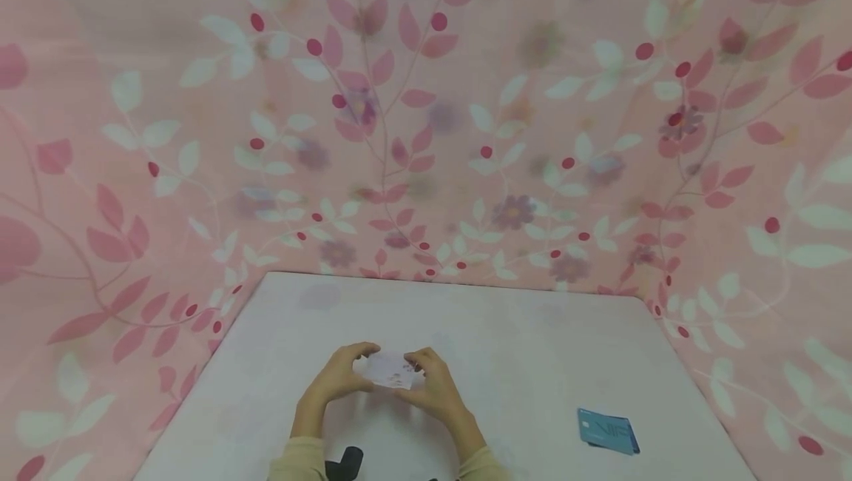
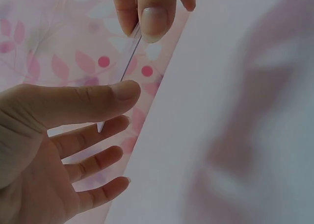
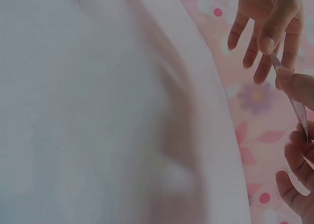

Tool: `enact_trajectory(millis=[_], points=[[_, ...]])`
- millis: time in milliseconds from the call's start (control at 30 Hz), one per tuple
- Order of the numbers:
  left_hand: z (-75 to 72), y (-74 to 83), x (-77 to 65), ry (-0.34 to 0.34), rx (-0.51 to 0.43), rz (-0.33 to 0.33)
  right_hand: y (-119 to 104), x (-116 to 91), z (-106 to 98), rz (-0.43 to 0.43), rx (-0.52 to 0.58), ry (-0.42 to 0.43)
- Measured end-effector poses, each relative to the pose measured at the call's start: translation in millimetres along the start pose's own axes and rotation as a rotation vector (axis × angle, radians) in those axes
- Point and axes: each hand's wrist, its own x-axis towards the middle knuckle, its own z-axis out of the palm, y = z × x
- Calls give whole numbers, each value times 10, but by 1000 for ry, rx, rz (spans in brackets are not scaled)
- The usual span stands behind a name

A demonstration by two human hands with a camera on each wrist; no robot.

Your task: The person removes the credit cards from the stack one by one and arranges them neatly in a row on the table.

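Note:
A thin, pale card (image 1: 388, 371) with a small printed pattern is held up over the table between both hands. My left hand (image 1: 341, 374) pinches its left end, thumb on one face and index finger behind, the other fingers spread apart in the left wrist view. The right end is pinched by my right hand (image 1: 434, 386), its thumb and fingers on opposite faces. Both wrist views show the card (image 2: 128, 62) nearly edge-on, as a narrow strip. In the right wrist view, the right hand (image 3: 300, 177) is partly cut off by the frame's edge.
Two or more blue cards (image 1: 607, 433) lie overlapped on the white table (image 1: 519, 348), to the right of the hands. A black device (image 1: 346, 462) shows beside the left sleeve. Pink floral cloth (image 1: 426, 192) rises behind the table and along both sides.

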Motion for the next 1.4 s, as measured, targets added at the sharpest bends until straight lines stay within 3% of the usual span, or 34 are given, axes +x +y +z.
enact_trajectory(millis=[367,667,900,1233,1400], points=[[-221,-137,-97,-2,48,-10,-114,109,281,-19,-39,18],[-344,-292,-186,52,61,-101,-147,237,547,-94,-44,45],[-437,-359,-263,72,72,-123,-170,298,769,-97,-56,42],[-471,-569,-325,92,92,-180,-173,307,1041,-158,-177,65],[-461,-698,-362,113,89,-201,-168,298,1172,-144,-220,58]])
